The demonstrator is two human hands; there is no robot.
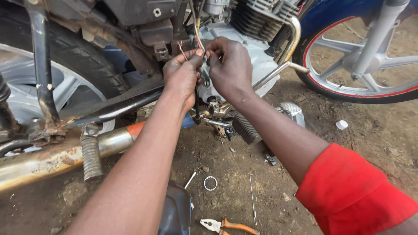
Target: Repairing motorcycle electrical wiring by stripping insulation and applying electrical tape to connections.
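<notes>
1. Both hands are up at the side of the motorcycle engine (pixel 257 26), working on a thin bundle of wires (pixel 198 41) that hangs down from the machine's upper frame.
2. The left hand (pixel 183 78) has its thumb and forefinger pressed together on the wires; a few loose reddish strands fan out just above its knuckles.
3. The right hand (pixel 228 65) meets it from the right, its fingertips pinched shut on the same wires, touching the left hand's fingertips.
4. The wires run nearly upright, top end going up out of view, lower end passing down between the two hands. A dark cable (pixel 197 104) drops from under the left hand toward the footpeg (pixel 246 128).
5. So the wires lie straight ahead of both sets of fingers, at the very point where they meet. Neither hand is clearly nearer; each grips from its own side.
6. Which strand each hand holds is too fine to tell.
7. On the dirt nearer the viewer lie orange-handled pliers (pixel 226 225), a small metal ring (pixel 210 183) and a thin rod (pixel 252 200), all well apart from the hands.
8. The exhaust pipe (pixel 65 156) runs along the left, the front wheel (pixel 361 56) stands far right.
</notes>
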